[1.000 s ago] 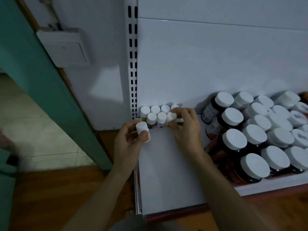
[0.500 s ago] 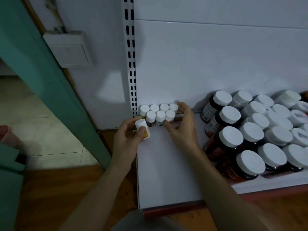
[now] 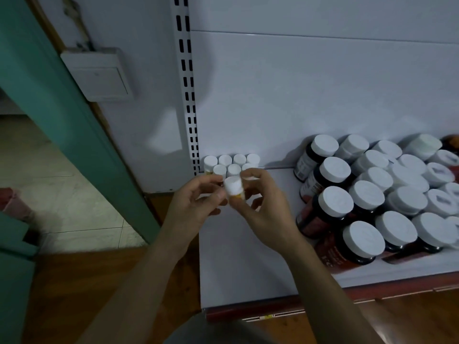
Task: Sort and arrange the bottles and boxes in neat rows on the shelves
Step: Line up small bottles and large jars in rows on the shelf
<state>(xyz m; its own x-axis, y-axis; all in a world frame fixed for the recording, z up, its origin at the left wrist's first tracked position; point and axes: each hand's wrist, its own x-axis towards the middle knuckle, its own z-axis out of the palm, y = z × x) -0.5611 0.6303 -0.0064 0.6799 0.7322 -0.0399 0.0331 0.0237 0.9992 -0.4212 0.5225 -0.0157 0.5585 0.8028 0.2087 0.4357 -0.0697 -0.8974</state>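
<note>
I watched both hands meet over the back left corner of the shelf (image 3: 248, 264). Between them was one small bottle (image 3: 233, 187) with a white cap and a yellow band at its base, held tilted, just above the shelf and just in front of the others. The left hand (image 3: 196, 209) pinched it from the left, thumb against its side and the fingers (image 3: 210, 179) curled round toward the cap. The right hand (image 3: 269, 217) gripped it from the right, thumb under the base, its fingers (image 3: 253, 173) bent over behind the cap. The picture was blurred there, so I could not tell which hand bore the weight.

Behind the held bottle the small bottles (image 3: 232, 162) stood upright in two rows in the corner, caps touching: four along the back panel, then a second row in front, partly hidden by the fingers.

Well apart, on the right side of the same shelf, I saw the large bottles (image 3: 365, 197), dark with broad white caps, packed close together in uneven rows and leaning slightly toward the camera.

A slotted upright (image 3: 186, 83) ran up the shelf's left edge. Left of it were a white wall with a switch box (image 3: 98, 74), a green door frame (image 3: 57, 115) and a wooden floor (image 3: 82, 281).
</note>
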